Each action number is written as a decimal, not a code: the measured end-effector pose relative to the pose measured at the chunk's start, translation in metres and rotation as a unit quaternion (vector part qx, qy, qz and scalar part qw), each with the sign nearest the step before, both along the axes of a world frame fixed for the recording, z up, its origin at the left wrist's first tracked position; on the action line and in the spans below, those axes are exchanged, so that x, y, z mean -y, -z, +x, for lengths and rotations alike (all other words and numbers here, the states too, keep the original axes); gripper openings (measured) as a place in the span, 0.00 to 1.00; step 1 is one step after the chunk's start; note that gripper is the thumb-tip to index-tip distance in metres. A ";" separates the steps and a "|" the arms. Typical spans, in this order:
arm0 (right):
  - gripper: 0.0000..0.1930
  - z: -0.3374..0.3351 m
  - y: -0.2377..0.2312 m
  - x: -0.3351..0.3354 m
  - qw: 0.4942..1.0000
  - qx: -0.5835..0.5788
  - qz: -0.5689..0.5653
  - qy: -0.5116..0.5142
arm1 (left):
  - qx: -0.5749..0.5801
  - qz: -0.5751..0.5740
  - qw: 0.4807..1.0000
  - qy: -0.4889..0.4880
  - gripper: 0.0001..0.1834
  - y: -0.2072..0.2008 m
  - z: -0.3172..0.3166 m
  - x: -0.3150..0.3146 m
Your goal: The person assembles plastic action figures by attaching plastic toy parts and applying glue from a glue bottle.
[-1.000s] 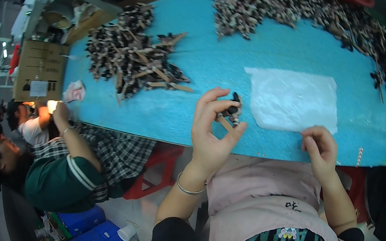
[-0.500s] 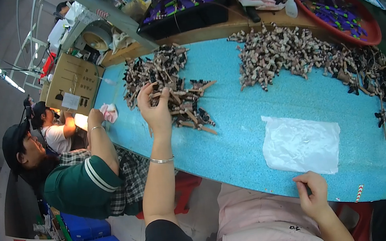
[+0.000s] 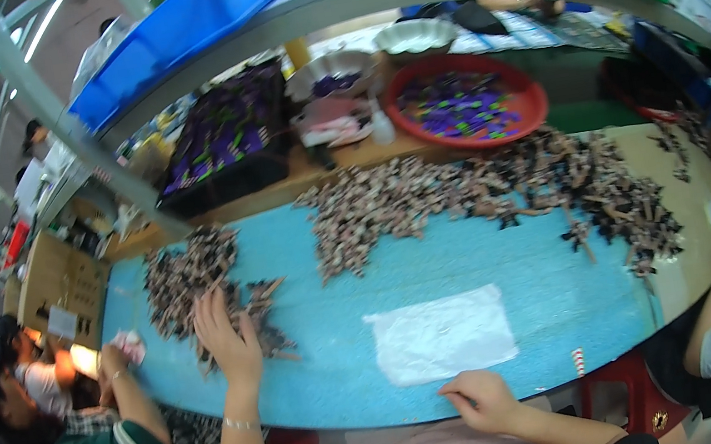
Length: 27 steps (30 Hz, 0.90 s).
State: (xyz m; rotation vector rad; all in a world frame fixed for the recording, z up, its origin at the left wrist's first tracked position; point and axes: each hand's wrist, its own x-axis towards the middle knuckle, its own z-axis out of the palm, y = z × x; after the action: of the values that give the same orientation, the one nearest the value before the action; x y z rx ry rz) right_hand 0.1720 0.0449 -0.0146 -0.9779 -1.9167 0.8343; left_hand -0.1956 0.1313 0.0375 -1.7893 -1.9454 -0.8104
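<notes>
Blue foam surface (image 3: 507, 254): my left hand (image 3: 227, 333) spreads open on a pile of small stiff, light clips (image 3: 199, 282), right hand (image 3: 483, 398) loosely curled, empty, at the edge.

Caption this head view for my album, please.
Left hand reaches into a pile of small parts on a blue table; right hand rests at its edge.

The left hand (image 3: 227, 335) reaches far out toward eleven o'clock, fingers spread flat; the right hand (image 3: 483, 398) stays close in, fingers curled.
</notes>
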 end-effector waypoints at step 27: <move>0.06 0.014 -0.001 0.003 0.995 -0.074 -0.014 -0.061 | 0.010 -0.084 0.983 0.160 0.23 0.041 0.060 0.021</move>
State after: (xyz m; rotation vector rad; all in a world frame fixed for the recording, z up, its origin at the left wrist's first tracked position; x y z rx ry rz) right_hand 0.1861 0.0423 -0.0138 -0.7976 -1.8564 0.9790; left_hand -0.1354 0.1107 -0.0034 -2.2423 -1.8079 -0.7835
